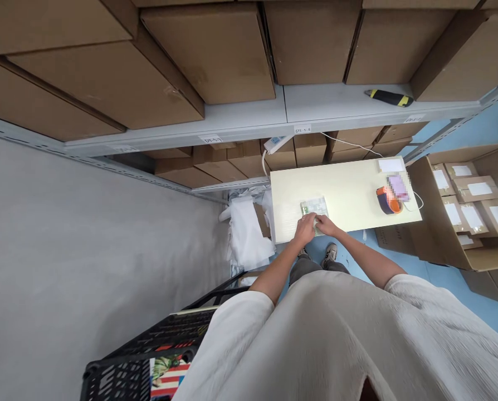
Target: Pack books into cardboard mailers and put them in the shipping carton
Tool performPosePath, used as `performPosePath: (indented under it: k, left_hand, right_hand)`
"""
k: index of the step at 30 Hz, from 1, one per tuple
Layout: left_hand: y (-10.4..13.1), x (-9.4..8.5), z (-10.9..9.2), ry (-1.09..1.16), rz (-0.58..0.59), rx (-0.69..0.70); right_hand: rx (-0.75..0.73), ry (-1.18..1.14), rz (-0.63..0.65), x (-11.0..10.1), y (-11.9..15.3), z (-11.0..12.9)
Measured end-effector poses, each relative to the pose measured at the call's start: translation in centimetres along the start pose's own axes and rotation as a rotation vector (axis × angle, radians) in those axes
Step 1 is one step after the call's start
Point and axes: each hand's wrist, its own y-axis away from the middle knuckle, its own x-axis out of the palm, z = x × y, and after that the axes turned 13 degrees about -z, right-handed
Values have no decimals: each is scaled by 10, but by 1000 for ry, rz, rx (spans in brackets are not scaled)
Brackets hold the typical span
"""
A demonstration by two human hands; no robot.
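On the pale yellow table (345, 192), near its front left part, lies a clear plastic packet (317, 206) with a small green-labelled item (304, 208) at its left side. My left hand (306, 227) and my right hand (326, 225) meet at the packet's near edge, fingers closed on it. The fingertips are close together, and the finer grip is too small to make out.
An orange and purple tape roll (389, 201) and a white box (391, 165) sit at the table's right. An open carton (441, 239) stands beyond. Above are shelved boxes and a cutter (390, 98); a black crate (119, 379) is lower left.
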Motion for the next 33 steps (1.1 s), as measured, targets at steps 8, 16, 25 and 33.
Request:
performPosePath:
  k: [8, 16, 25, 33]
  left_hand:
    - [-3, -1, 5, -88, 116, 61]
    - [2, 3, 13, -110, 101, 109]
    - [-4, 3, -5, -185, 48, 69]
    - [-53, 36, -58, -155, 79, -16]
  right_hand:
    - [451, 15, -326, -32, -8, -10]
    - [549, -2, -262, -23, -15, -12]
    - [527, -210, -180, -35, -24, -17]
    - [538, -225, -196, -97, -39, -50]
